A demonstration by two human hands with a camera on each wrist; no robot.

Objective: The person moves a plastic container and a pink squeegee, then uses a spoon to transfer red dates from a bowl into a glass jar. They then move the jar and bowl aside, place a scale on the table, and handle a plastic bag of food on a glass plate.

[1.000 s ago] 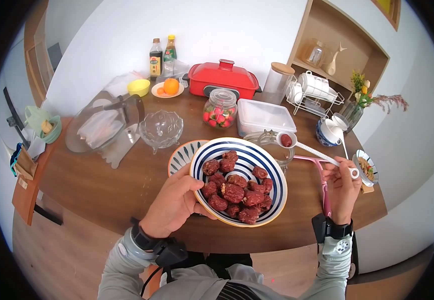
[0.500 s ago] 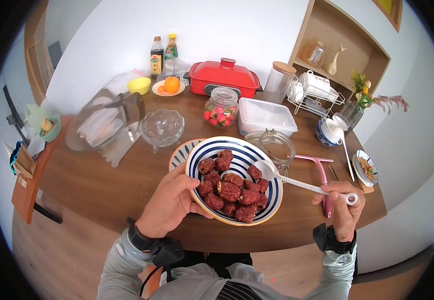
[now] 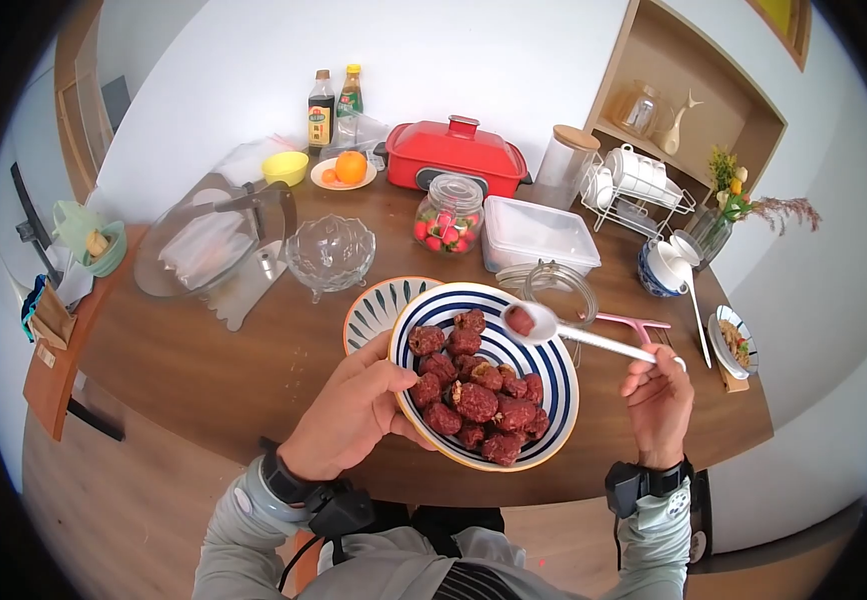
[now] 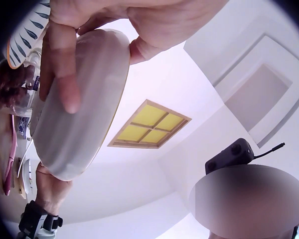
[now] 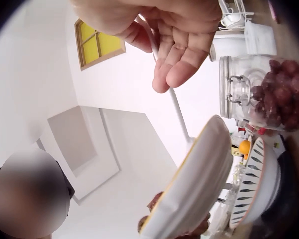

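My left hand (image 3: 349,412) grips a blue-and-white striped bowl (image 3: 562,385) by its left side, thumb at the rim and fingers underneath. Dried red dates (image 3: 476,402) fill much of it, and it is tilted. With my right hand (image 3: 657,408) I pinch the handle end of a white spoon (image 3: 604,345). The spoon's head is over the bowl's upper right part and carries one date (image 3: 520,319). Just behind the bowl is a clip-top glass jar (image 3: 579,300) with its lid swung up; the right wrist view shows dates (image 5: 284,94) inside this jar.
A leaf-patterned dish (image 3: 374,310) sits behind the bowl's left side. Farther back are a glass bowl (image 3: 332,255), a jar of red candies (image 3: 449,220), a plastic box (image 3: 539,235) and a red electric cooker (image 3: 454,155). A pink peeler (image 3: 639,323) lies at the right.
The spoon moved from above the jar down into the striped bowl, looking empty there half a second ago. Now it is raised slightly with a date in it. My left hand kept its hold.
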